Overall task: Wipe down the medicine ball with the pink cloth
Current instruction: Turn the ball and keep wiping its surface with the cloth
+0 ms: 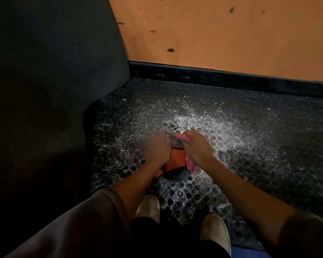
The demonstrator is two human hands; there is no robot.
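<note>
The medicine ball, orange with black panels, rests on the perforated black rubber mat in front of my feet. My left hand lies flat against the ball's left side, steadying it. My right hand presses the pink cloth onto the ball's right and top side; a bit of cloth shows above my fingers and a tail hangs below my palm. Both hands cover much of the ball.
A large dark padded object fills the left side. An orange wall with a black baseboard runs across the back. The mat glistens with droplets. My two light shoes stand just behind the ball.
</note>
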